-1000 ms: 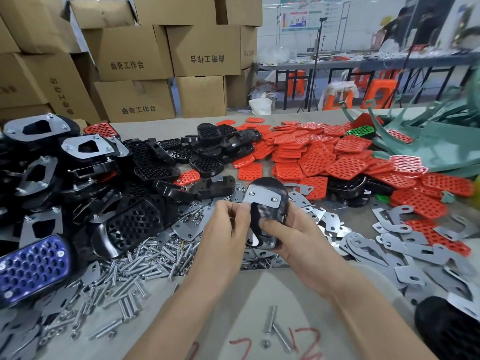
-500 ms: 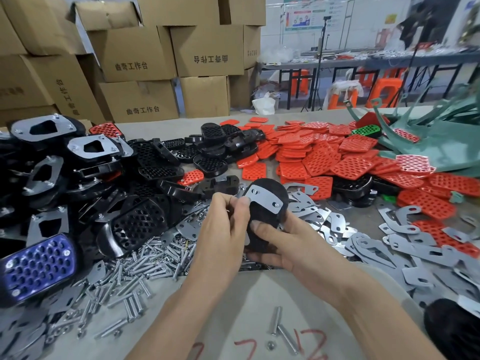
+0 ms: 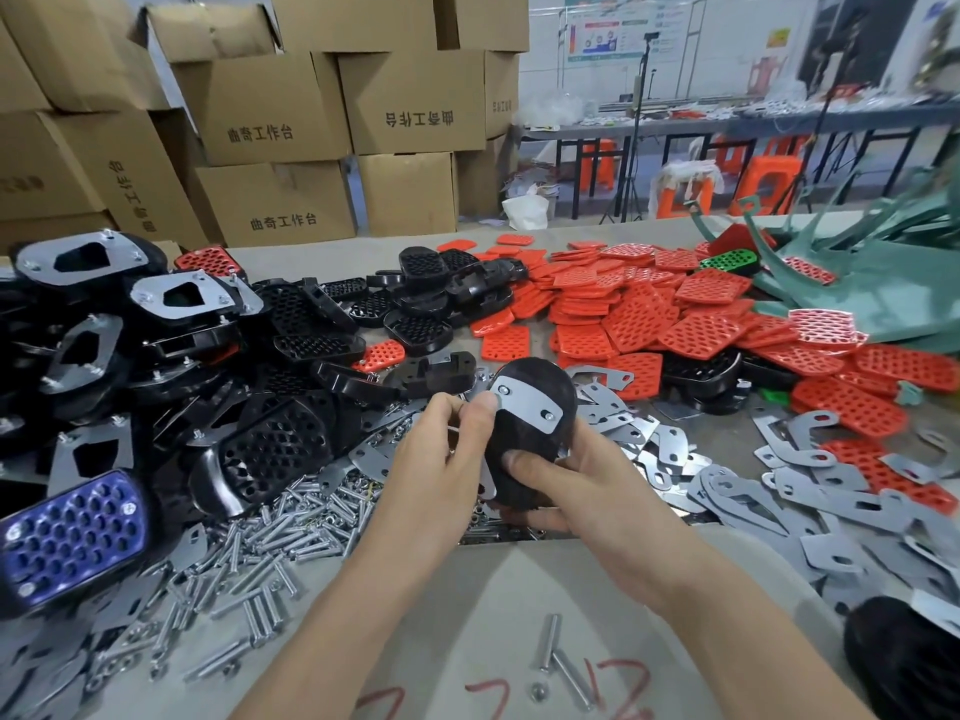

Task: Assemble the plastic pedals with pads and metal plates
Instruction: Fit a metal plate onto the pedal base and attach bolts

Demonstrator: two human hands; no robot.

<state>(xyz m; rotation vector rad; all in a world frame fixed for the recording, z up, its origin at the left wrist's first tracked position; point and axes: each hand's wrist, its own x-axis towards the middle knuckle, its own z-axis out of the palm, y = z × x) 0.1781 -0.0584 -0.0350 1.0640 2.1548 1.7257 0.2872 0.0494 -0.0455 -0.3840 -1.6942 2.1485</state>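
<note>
A rounded black pedal point(image 3: 524, 459) with a grey metal plate point(image 3: 527, 405) screwed across it sits mid-table, gripped from below by the right hand point(image 3: 587, 491) and pinched at its upper left edge by the left hand point(image 3: 436, 459), hemmed between bolts point(image 3: 270, 553) and loose plates point(image 3: 779, 501), with bare table point(image 3: 467, 615) nearer the person.

left hand point(image 3: 436, 462) pinches, right hand point(image 3: 587, 485) grips, curled.

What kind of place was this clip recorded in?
Probably a small factory or assembly workshop: stacked cartons behind the table, heaps of red pads, metal plates and bolts across it, and a black pedal mid-assembly.
</note>
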